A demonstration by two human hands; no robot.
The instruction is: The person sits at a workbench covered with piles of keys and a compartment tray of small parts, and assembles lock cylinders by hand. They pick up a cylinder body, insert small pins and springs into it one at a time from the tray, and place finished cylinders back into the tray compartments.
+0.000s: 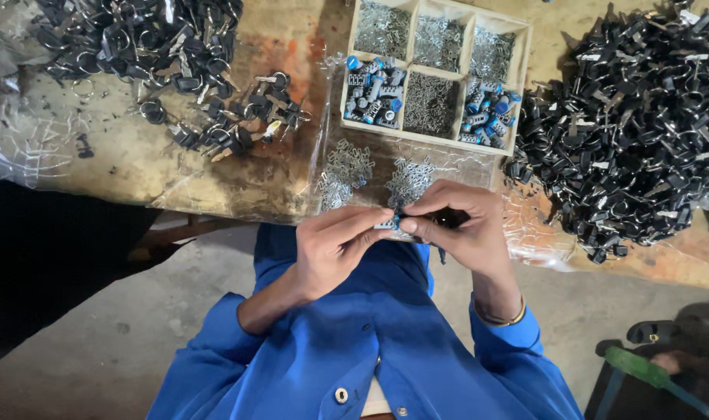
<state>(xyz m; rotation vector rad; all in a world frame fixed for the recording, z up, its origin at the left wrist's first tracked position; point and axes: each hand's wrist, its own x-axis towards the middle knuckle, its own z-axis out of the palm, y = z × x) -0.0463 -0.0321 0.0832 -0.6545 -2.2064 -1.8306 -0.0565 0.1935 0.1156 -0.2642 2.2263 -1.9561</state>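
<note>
My left hand and my right hand meet at the near edge of the workbench, fingertips pinched together on a small silver cylinder with a blue end. Something dark also shows under the right fingers; I cannot tell what it is. Just beyond the hands lie two small heaps of tiny silver metal pieces on clear plastic. A wooden compartment tray behind them holds blue-ended cylinders and fine metal parts.
A big pile of black-headed keys on rings lies at the right, another pile at the upper left. Clear plastic sheet covers the bench's left part. Concrete floor shows below; a dark sandal sits at the lower right.
</note>
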